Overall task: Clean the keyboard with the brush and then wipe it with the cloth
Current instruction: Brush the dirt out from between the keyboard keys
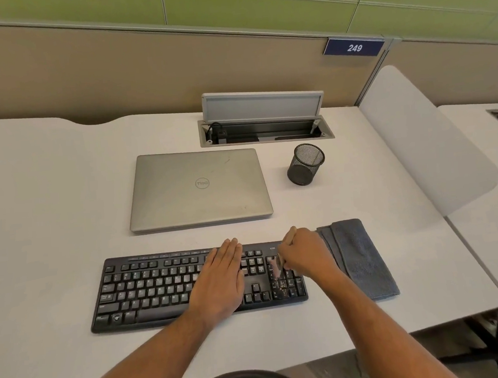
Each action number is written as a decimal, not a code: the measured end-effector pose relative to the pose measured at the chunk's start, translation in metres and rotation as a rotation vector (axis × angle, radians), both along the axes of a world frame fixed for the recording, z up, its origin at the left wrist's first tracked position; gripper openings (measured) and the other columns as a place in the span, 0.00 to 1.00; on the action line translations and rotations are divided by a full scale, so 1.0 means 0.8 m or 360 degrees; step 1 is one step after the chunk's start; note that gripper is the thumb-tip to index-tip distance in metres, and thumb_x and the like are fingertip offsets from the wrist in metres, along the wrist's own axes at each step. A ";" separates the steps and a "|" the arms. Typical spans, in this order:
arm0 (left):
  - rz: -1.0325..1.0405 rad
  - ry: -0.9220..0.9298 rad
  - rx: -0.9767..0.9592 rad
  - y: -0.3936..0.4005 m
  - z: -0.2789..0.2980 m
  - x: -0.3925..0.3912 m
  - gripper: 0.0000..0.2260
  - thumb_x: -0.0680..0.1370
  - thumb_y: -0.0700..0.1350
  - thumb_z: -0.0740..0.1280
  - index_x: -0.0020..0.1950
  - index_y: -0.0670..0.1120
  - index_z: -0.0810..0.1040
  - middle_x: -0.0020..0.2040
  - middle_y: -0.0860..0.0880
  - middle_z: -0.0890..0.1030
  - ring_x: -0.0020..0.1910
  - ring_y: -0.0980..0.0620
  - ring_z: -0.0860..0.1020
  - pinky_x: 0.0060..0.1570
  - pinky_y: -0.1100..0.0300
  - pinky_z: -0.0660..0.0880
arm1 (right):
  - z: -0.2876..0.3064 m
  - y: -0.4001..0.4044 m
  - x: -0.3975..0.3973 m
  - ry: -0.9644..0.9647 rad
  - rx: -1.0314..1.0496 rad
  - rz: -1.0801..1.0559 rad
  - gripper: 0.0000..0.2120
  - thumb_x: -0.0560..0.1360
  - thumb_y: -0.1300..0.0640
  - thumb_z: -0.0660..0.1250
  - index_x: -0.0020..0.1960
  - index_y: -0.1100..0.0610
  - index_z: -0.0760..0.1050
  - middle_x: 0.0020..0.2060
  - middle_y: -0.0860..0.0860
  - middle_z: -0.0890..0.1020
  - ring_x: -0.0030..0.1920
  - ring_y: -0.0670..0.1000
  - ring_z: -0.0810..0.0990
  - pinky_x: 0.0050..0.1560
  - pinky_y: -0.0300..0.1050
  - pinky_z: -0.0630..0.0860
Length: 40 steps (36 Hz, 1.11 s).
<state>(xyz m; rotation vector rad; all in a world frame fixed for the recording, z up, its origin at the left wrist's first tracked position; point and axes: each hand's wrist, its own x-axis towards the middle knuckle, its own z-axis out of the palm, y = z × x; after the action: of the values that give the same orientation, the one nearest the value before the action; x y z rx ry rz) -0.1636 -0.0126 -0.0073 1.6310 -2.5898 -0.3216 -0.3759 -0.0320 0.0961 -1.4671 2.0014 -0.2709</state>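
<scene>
Gripping brush (282, 254) over keyboard (148, 289), right hand (305, 251); left hand (222, 280) flat, released; Dell laptop (198, 188), "249" sign (353, 48).

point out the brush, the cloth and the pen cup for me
brush (277, 265): head view, on the bristles over the number pad
cloth (363, 257): head view, middle of the folded grey fabric
pen cup (305, 166): head view, on the black mesh side wall
</scene>
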 end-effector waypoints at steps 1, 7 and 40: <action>0.0001 0.0004 -0.0004 0.000 -0.001 0.000 0.27 0.85 0.55 0.43 0.83 0.45 0.47 0.83 0.48 0.47 0.82 0.52 0.45 0.79 0.52 0.41 | 0.001 0.000 0.001 -0.0045 -0.0066 -0.0033 0.14 0.77 0.58 0.63 0.37 0.62 0.81 0.32 0.52 0.85 0.32 0.50 0.83 0.34 0.46 0.80; -0.0001 0.0007 0.0027 0.000 0.000 -0.001 0.28 0.85 0.55 0.41 0.83 0.46 0.46 0.83 0.49 0.44 0.82 0.53 0.43 0.80 0.52 0.41 | 0.001 0.003 0.005 -0.0039 -0.0074 -0.0039 0.12 0.79 0.55 0.64 0.41 0.56 0.82 0.33 0.48 0.85 0.37 0.47 0.84 0.40 0.45 0.81; -0.0014 0.0007 0.0010 0.000 0.002 0.000 0.28 0.85 0.55 0.42 0.83 0.45 0.46 0.83 0.48 0.44 0.82 0.52 0.43 0.79 0.52 0.39 | 0.035 -0.067 -0.047 0.0633 0.0256 0.0649 0.03 0.74 0.55 0.73 0.46 0.52 0.85 0.46 0.50 0.86 0.49 0.54 0.83 0.50 0.48 0.79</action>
<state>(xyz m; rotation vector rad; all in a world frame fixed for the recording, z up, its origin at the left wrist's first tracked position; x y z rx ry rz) -0.1638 -0.0122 -0.0053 1.6195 -2.5959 -0.3343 -0.4134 -0.0856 0.1244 -1.8845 1.8970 0.3733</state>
